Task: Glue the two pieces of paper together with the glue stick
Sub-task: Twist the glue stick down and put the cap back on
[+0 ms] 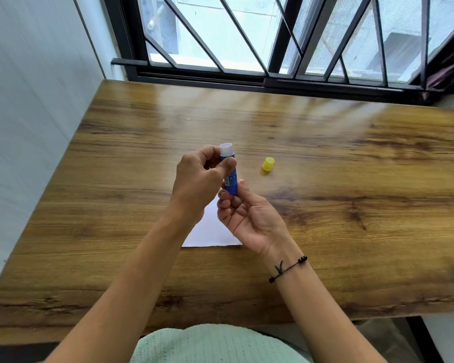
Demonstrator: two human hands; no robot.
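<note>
We see pale print on the blue label of the glue stick [231,179], but it is too small to read.

Both forearms were bare right up to the frame's lower edge, no sleeves showing. The left hand [198,176] carried no ring or band. Below the right hand [249,216], well back from the fingers, a thin black cord bracelet [288,269] crossed the wrist, with small dark round beads clustered at one end and a single bead at the other. Just under the cord sat a small dark bird-shaped tattoo [279,268]. At the bottom, a pale mint-green ribbed knit garment [215,344] covered the lap.
</note>
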